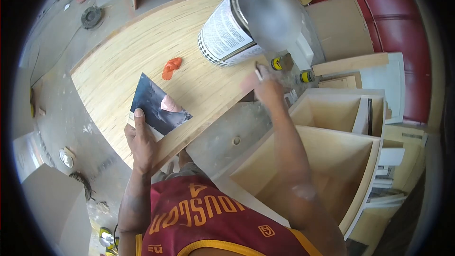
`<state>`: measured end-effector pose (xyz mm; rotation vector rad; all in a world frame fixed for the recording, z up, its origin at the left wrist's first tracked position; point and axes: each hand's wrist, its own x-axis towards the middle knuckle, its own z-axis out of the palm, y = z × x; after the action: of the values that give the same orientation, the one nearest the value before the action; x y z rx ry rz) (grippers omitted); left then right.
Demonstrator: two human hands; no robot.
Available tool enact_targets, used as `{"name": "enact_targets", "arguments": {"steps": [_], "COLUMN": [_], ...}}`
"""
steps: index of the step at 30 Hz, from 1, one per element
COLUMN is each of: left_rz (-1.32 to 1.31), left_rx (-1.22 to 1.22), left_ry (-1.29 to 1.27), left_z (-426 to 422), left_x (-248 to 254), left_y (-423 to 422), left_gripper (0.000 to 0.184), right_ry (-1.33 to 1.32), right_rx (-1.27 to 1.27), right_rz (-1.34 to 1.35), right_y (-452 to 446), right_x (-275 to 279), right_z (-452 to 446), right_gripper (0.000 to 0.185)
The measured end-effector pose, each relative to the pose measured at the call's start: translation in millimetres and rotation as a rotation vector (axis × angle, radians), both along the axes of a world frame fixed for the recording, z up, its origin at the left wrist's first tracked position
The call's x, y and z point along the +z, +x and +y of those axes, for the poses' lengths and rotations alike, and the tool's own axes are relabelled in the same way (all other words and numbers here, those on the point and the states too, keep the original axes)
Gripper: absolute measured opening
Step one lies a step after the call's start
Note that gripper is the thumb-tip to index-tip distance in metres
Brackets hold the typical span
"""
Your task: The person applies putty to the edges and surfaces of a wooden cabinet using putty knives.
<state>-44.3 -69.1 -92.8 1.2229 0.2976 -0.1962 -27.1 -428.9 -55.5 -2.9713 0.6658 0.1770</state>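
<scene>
My left hand (141, 143) grips a dark, flat mixing board (154, 109) by its near edge, thumb on top. A lump of pink putty (169, 104) sits on that board. It is held over a pale wooden panel (113, 66), where a blob of orange-red paste (171, 68) lies. My right hand (269, 86) is at the panel's right end, fingers closed around a small tool whose kind I cannot make out. Beside those fingers a pink smear (247, 84) marks the wood. A large metal can (225, 33) with a printed label stands on the panel, its top partly blurred.
Below my right arm is an open wooden cabinet box (327, 156). Small yellow-and-black containers (305, 77) are beyond my right hand. Boards (339, 28) lean against a red surface (398, 33) at right. A dark round object (92, 17) lies on the floor.
</scene>
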Motion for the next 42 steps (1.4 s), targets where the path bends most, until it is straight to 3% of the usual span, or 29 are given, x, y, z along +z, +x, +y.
{"name": "enact_targets", "arguments": {"steps": [8, 12, 16, 18, 19, 20, 22, 23, 26, 28, 29, 31, 33, 36, 37, 39, 42], "left_rz": [0.012, 0.002, -0.01, 0.024, -0.135, -0.139, 0.035, 0.037, 0.01, -0.178, -0.18, -0.062, -0.081, -0.052, -0.002, -0.011, -0.026], "left_rx": [-0.125, -0.084, -0.105, -0.033, -0.134, -0.129, -0.028, -0.027, -0.061, -0.166, -0.163, -0.125, -0.095, -0.015, 0.039, 0.042, 0.017], "left_ry": [-0.001, -0.056, -0.145, -0.187, 0.125, 0.128, -0.192, -0.189, -0.167, 0.2, 0.197, -0.096, -0.125, -0.253, -0.351, -0.335, -0.28], "left_z": [10, 22, 64, 79, 89, 93, 96, 99, 104, 108, 108, 111, 112, 117, 119, 126, 137], "left_x": [0, -5, 1, -1, -3, -6, -1, -2, -5, -7, -8, -10, 3, 7, 5, 3, 1], "left_y": [7, 7, 9, 11, 12, 11, 11, 11, 9, 7, 7, 8, 5, 5, 5, 3, 2], "left_gripper": [0.038, 0.042, 0.045, 0.047, 0.049, 0.049, 0.049, 0.049, 0.045, 0.041, 0.041, 0.041, 0.043, 0.045, 0.046, 0.046, 0.047], "right_ry": [0.032, 0.224, 0.3, 0.203, 0.248, 0.252, 0.154, 0.139, 0.153, 0.246, 0.341, 0.282, 0.132, 0.087, 0.056, 0.024, 0.01], "right_rx": [0.116, 0.227, 0.217, 0.29, 0.268, 0.273, 0.248, 0.24, 0.227, 0.251, 0.278, 0.294, 0.069, -0.11, -0.174, -0.233, -0.066], "right_rz": [-0.049, -0.004, -0.34, -0.592, -0.549, -0.553, -0.446, -0.442, -0.338, -0.305, -0.272, -0.348, -0.277, -0.28, -0.154, -0.022, -0.054], "right_y": [-68, -96, -79, -71, -72, -76, -92, -104, -130, -145, -148, -115, -84, -42, -35, -34, -61], "right_x": [6, 24, 35, 16, 2, -11, -31, -46, -30, -19, -12, 28, 43, 0, -11, -14, -7], "right_z": [131, 163, 150, 141, 141, 143, 160, 168, 209, 221, 222, 205, 162, 72, 57, 64, 134], "right_gripper": [0.054, 0.052, 0.05, 0.047, 0.048, 0.048, 0.05, 0.053, 0.053, 0.052, 0.052, 0.052, 0.052, 0.048, 0.048, 0.048, 0.047]}}
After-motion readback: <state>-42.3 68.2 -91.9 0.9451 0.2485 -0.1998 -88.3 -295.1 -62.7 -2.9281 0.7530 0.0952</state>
